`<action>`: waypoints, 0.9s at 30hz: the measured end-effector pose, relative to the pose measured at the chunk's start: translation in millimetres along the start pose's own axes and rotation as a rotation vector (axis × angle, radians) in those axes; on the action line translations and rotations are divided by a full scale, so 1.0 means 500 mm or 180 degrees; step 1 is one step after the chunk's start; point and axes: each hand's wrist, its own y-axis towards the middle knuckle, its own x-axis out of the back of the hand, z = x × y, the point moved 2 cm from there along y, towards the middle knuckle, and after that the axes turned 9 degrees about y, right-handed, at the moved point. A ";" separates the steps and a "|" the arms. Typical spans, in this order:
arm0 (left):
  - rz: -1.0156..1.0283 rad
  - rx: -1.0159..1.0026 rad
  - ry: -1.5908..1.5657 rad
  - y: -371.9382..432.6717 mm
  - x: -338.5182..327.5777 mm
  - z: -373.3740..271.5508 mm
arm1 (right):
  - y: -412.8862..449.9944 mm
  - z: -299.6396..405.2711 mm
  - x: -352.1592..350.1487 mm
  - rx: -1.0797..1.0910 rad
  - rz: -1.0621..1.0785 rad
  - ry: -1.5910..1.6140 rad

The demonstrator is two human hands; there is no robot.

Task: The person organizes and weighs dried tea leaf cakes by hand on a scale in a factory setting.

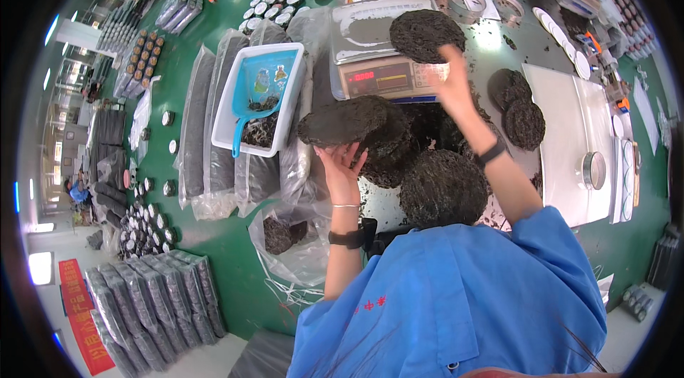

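Observation:
My left hand [342, 167] holds a round, dark dried seaweed-like cake [342, 121] from below, its fingers spread under the edge. My right hand [451, 79] grips the lower edge of another dark round cake [426, 35], which is over the right part of a digital scale's metal pan [368, 30]. The scale's red display [364, 76] reads zero. Between my arms and close to my chest stands a larger dark cake [443, 188], with more cakes [382, 159] bunched behind it. Two further cakes [510, 90] lie on the metal table to the right.
A white tub [219, 132] with a blue dustpan [267, 76] stands left of the scale on long plastic-wrapped rolls [195, 127]. Metal rings [466, 3], white discs [556, 30] and a pale board [572, 137] are at the right. A clear bag [299, 260] hangs below left.

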 end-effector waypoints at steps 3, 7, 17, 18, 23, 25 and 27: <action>-0.0023 0.0004 -0.0084 0.014 -0.007 0.012 | -0.116 0.189 -0.065 0.0108 0.1615 0.0878; 0.0242 -0.0152 0.0064 0.008 -0.008 0.005 | -0.153 0.203 -0.147 0.1563 0.2225 -0.0020; -0.0049 -0.0342 0.0928 -0.003 -0.001 0.014 | -0.087 0.177 -0.129 -0.0382 0.1711 0.0871; -0.0110 -0.0289 0.0765 0.005 0.012 0.020 | -0.055 0.160 -0.109 -0.0333 0.1016 0.0910; -0.0455 -0.0312 0.0355 -0.020 0.030 -0.040 | 0.175 -0.052 0.034 -0.1063 -0.0546 0.0522; -0.0641 -0.0243 0.0133 -0.021 0.059 -0.064 | 0.193 -0.131 0.059 -0.0462 -0.1406 -0.0820; -0.0923 -0.0606 0.0209 -0.041 0.079 -0.102 | 0.180 -0.130 0.043 0.0082 -0.1247 -0.1231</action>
